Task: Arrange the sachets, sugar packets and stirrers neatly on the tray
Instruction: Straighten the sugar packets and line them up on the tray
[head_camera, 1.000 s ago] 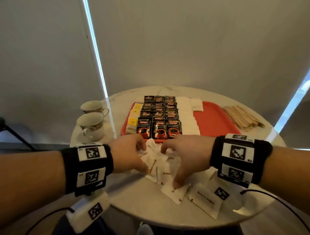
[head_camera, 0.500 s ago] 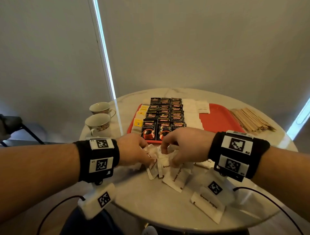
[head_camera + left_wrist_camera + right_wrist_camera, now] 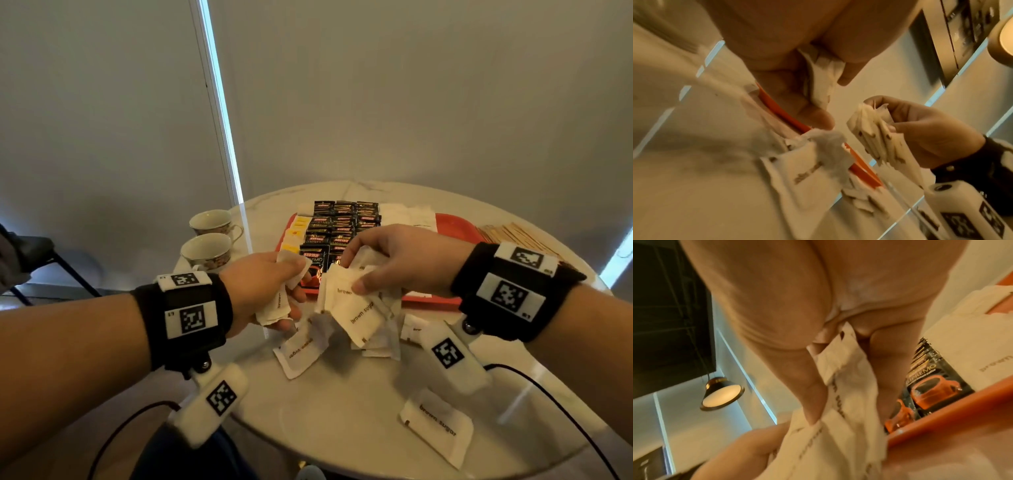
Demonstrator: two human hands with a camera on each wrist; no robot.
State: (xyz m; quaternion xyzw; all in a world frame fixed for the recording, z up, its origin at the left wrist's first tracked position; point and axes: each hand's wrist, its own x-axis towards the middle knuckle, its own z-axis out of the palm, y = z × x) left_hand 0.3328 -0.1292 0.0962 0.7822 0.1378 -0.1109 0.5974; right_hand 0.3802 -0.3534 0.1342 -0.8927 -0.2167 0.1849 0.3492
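Sugar packets (image 3: 356,308) bunched in both hands above the table's (image 3: 342,411) near edge, just short of the tray (image 3: 455,226).
Right hand (image 3: 404,260) fingers pinch a loose fan, left hand (image 3: 263,291) grips a few; a packet may slip. Strays below, coffee sachets (image 3: 339,229) filling tray's left, stirrers (image 3: 510,233) and cups (image 3: 205,250) aside.

The right hand (image 3: 397,260) hides the near ends of the black sachets (image 3: 337,226) and part of the tray (image 3: 452,224). The stirrers (image 3: 510,231) run behind its wristband. How many sugar packets (image 3: 356,308) each hand holds cannot be told. In the left wrist view the packets on the tabletop (image 3: 684,186) are blurred, their print unreadable. The left hand (image 3: 748,449) is cut off in the right wrist view.
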